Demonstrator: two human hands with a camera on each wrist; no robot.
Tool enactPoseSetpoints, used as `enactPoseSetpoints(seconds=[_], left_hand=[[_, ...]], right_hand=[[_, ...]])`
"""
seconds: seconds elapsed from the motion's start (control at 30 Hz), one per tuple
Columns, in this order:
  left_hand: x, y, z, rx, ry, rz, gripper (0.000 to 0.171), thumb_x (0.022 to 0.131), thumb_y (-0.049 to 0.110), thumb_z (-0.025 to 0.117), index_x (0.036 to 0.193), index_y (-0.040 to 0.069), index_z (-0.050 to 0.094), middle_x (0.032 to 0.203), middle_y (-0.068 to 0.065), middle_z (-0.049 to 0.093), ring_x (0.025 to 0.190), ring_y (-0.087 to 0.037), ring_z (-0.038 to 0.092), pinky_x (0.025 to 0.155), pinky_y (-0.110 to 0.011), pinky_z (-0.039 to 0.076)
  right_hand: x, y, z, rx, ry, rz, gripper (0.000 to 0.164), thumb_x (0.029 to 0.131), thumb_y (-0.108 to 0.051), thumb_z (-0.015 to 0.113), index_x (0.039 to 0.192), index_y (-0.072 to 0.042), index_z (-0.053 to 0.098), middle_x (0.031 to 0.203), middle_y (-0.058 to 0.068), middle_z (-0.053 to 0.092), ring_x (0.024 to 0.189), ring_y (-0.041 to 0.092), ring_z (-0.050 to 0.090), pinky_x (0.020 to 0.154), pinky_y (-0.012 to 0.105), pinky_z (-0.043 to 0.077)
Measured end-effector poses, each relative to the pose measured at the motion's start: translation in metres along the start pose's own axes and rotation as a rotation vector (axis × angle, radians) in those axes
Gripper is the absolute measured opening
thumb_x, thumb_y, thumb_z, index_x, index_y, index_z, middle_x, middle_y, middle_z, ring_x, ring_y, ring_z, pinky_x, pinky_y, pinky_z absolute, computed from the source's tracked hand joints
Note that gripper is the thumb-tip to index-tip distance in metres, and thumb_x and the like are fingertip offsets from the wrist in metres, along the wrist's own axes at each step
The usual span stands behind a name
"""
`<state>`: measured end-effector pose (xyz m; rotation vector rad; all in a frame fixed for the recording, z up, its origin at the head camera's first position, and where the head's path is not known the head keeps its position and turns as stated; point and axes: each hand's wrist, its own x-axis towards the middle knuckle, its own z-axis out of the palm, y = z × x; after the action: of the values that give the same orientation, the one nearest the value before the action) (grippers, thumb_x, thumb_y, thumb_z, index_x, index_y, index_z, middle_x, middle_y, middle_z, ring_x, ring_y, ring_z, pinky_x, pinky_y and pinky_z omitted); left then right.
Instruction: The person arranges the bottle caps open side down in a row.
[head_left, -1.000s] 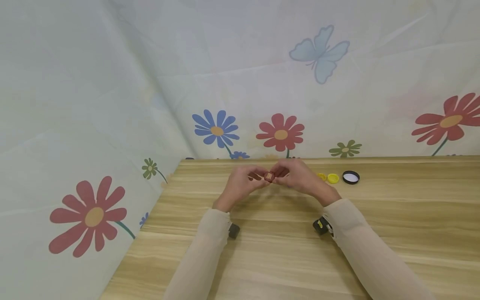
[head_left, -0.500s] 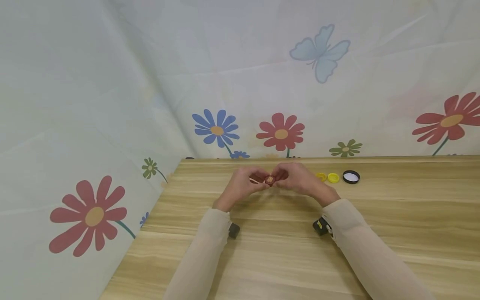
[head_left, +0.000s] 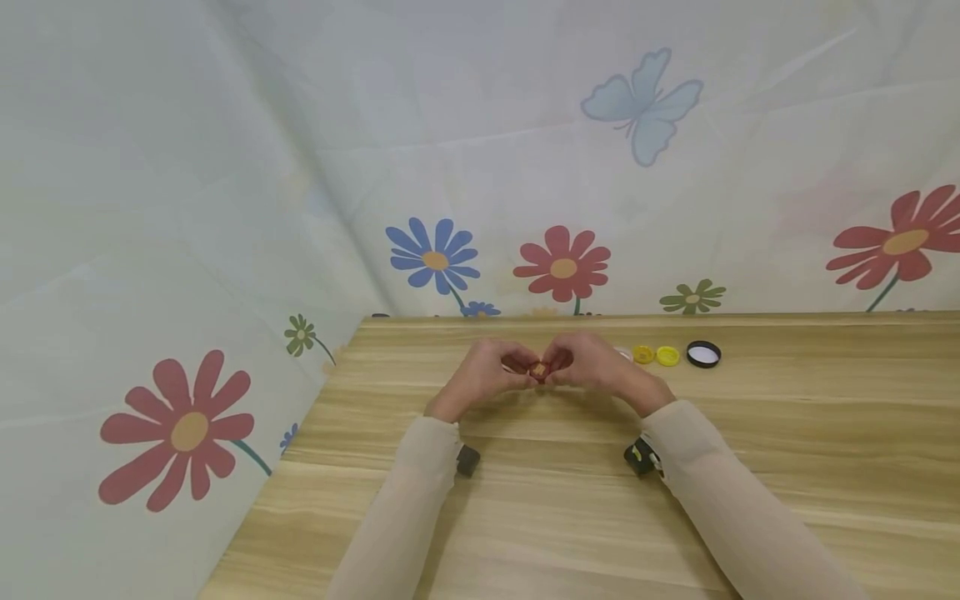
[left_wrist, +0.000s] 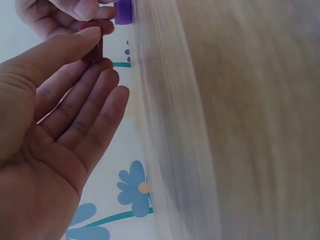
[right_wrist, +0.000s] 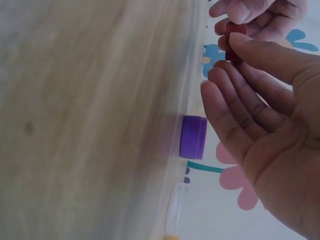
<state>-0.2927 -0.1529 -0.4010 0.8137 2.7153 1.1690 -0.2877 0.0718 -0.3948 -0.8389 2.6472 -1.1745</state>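
A small dark red bottle cap (head_left: 539, 372) with a gold mark on its top is held up between both hands, over the far part of the table. My left hand (head_left: 483, 373) pinches one side of it with thumb and fingertips. From the other side my right hand (head_left: 592, 364) pinches it the same way. In the left wrist view the thumb covers part of the cap (left_wrist: 96, 54). Beyond the right hand's fingers, a ridged purple cap (right_wrist: 193, 137) stands on the table; the hands hide it in the head view.
Right of the hands, along the back of the wooden table (head_left: 787, 467), lie a clear whitish cap (head_left: 625, 353), an orange-yellow cap (head_left: 643, 355), a bright yellow cap (head_left: 667, 357) and a black lid (head_left: 703, 343) with a white inside. A flower-printed curtain (head_left: 480, 167) hangs behind the table's far edge.
Both hands have come slightly nearer to me with the red cap between them, and the cap has tilted a little. The clear cap now shows beside the right hand.
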Motion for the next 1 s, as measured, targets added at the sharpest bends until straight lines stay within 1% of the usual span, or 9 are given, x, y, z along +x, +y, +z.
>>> enactPoseSetpoints(seconds=[0.1,0.23,0.43,0.57,0.8,1.0], left_hand=[[0.0,0.0,0.001,0.005,-0.008,-0.009,0.024,0.088,0.002,0.087,0.111,0.004,0.08,0.099,-0.003,0.078,0.089,-0.011,0.072,0.08,-0.024,0.059],[0.0,0.001,0.002,0.007,-0.022,-0.01,0.025,0.086,0.0,0.087,0.11,0.002,0.079,0.098,-0.004,0.078,0.089,-0.012,0.073,0.082,-0.024,0.059],[-0.002,0.004,0.002,0.023,-0.067,-0.046,0.025,0.089,-0.001,0.085,0.112,0.003,0.078,0.1,-0.003,0.078,0.091,-0.012,0.072,0.086,-0.026,0.058],[-0.002,0.006,0.002,0.037,-0.079,-0.061,0.025,0.089,-0.002,0.084,0.113,0.004,0.078,0.101,-0.003,0.078,0.092,-0.012,0.072,0.087,-0.026,0.058],[-0.002,0.005,0.004,0.044,-0.093,-0.043,0.025,0.088,-0.004,0.085,0.111,0.002,0.078,0.1,-0.005,0.078,0.09,-0.012,0.073,0.084,-0.025,0.059],[-0.002,0.004,0.004,0.072,-0.107,-0.042,0.024,0.087,-0.001,0.086,0.109,0.004,0.08,0.097,-0.003,0.078,0.087,-0.011,0.072,0.083,-0.024,0.058]], right_hand=[[0.001,-0.001,0.002,-0.002,-0.004,-0.001,0.015,0.092,-0.003,0.083,0.104,-0.001,0.076,0.094,0.003,0.075,0.089,0.018,0.069,0.088,0.037,0.059],[0.003,0.0,0.004,-0.01,-0.005,-0.014,0.013,0.091,0.0,0.083,0.102,0.001,0.075,0.091,0.004,0.075,0.087,0.017,0.069,0.085,0.036,0.059],[0.003,-0.001,0.008,-0.061,-0.022,-0.007,0.012,0.089,-0.001,0.083,0.098,0.0,0.075,0.087,0.003,0.074,0.083,0.016,0.068,0.08,0.033,0.058],[0.002,-0.001,0.01,-0.074,-0.027,0.004,0.013,0.088,-0.002,0.083,0.097,0.0,0.074,0.087,0.003,0.073,0.082,0.016,0.066,0.078,0.032,0.057],[0.002,-0.001,0.012,-0.067,-0.029,0.027,0.014,0.087,-0.003,0.083,0.097,-0.002,0.073,0.086,0.003,0.073,0.081,0.015,0.066,0.077,0.031,0.056],[0.003,-0.002,0.015,-0.046,-0.036,0.039,0.016,0.085,-0.002,0.083,0.097,0.0,0.072,0.085,0.003,0.073,0.079,0.014,0.067,0.075,0.029,0.055]])
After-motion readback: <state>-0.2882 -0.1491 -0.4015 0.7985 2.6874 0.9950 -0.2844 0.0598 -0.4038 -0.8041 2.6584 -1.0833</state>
